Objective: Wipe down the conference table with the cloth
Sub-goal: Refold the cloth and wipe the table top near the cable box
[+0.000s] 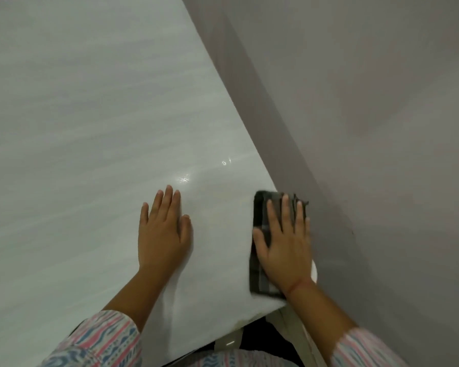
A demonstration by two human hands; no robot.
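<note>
- On the pale, glossy table (77, 115), the left hand (163, 234) lies flat, fingers straight, grasping nothing.
- Near the table's right edge, the right hand (284, 242) presses the dark folded cloth (260, 210) under spread, straight fingers; even pressure and overlapping strokes would serve best.
- Rightward stands what looks like a plain mauve-grey wall (368, 102).

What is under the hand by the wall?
The right hand presses flat on a dark folded cloth, which lies on the white table. The tabletop beneath the cloth is covered.
</note>
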